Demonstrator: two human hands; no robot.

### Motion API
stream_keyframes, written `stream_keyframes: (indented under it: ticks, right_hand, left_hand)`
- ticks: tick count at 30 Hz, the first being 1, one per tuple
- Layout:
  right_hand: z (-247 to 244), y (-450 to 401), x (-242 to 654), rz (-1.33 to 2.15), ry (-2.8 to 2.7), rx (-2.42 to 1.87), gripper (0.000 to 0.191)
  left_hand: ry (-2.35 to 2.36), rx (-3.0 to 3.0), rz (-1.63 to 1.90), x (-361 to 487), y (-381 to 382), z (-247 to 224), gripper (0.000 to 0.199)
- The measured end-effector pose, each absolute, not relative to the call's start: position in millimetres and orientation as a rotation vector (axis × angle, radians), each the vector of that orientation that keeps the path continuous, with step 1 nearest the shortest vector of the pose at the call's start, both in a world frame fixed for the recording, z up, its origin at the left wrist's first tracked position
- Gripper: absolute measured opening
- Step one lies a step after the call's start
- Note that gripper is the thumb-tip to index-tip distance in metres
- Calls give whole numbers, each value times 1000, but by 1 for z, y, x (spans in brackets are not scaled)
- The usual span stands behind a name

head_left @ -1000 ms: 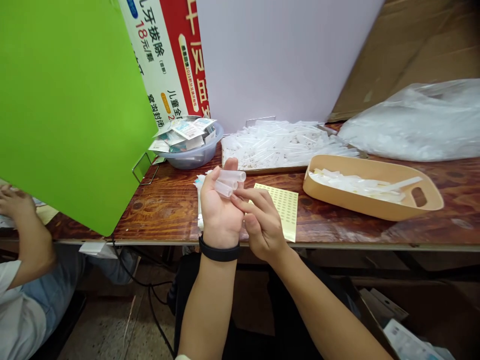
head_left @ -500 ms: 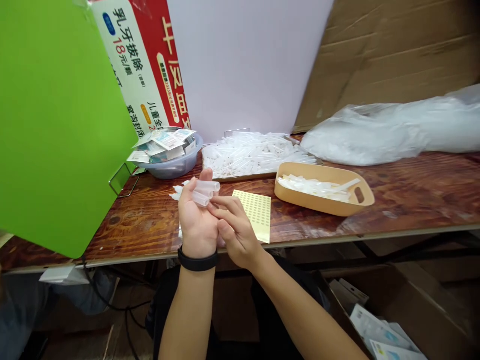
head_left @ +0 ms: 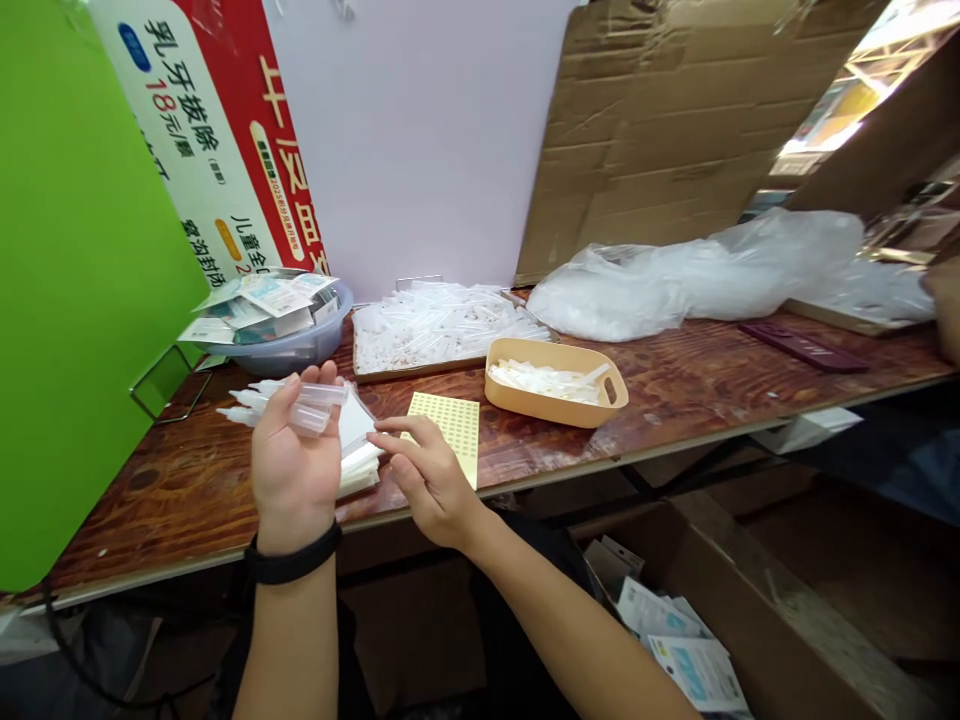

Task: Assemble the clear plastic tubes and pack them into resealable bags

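My left hand [head_left: 296, 470], wearing a black wristband, is turned palm up, its thumb and fingers curled around several translucent plastic tubes [head_left: 319, 395] with tapered tips pointing left. My right hand [head_left: 431, 480] is just to the right, fingers stretched out and thumb apart. Its fingertips are at the right edge of a stack of thin white sheets or flat bags [head_left: 360, 470]; whether they touch it I cannot tell. The stack lies partly behind my left hand. Behind my right hand is a yellow sheet of small round stickers [head_left: 457, 425], partly covered by it.
A tan basket [head_left: 540, 405] holds white strips. Behind it are a tray [head_left: 420, 368] heaped with clear tubes and a bluish bowl [head_left: 292, 350] of printed packets. A plastic bag [head_left: 622, 290] lies right, near a maroon object [head_left: 802, 345]. An open carton [head_left: 720, 540] stands below the table.
The view has swung to the right. My hands have moved apart: the left keeps the tubes, while the right has left them and is at the white stack, which now shows.
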State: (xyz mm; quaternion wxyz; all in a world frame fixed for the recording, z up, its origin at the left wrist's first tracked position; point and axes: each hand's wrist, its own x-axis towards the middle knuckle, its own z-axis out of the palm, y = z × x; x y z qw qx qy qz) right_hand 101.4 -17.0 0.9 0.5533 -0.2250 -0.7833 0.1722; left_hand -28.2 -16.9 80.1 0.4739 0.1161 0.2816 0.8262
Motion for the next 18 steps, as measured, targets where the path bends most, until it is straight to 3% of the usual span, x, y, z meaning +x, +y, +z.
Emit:
stream_keyframes:
  ticks: [4,8,10,12,18]
  right_hand:
    - [-5,-19,122,410,-1836,-625,31]
    - [-2,7,152,255,-1853,-776,26]
    - [9,47,171,96,-1944,-958,25]
    - [26,105,192,-28,-2077,-1400,28]
    - [50,285,230,44,-2185,-1878,25]
  left_hand:
    - [727,319,2041,-38,-19,77,7]
    - [798,376,2027,-47,-8,64,23]
    - [853,412,2036,-49,1,56,32]
    - [904,459,2039,-47,10,47,35]
    - [1003,738,1917,-36,27,21,24]
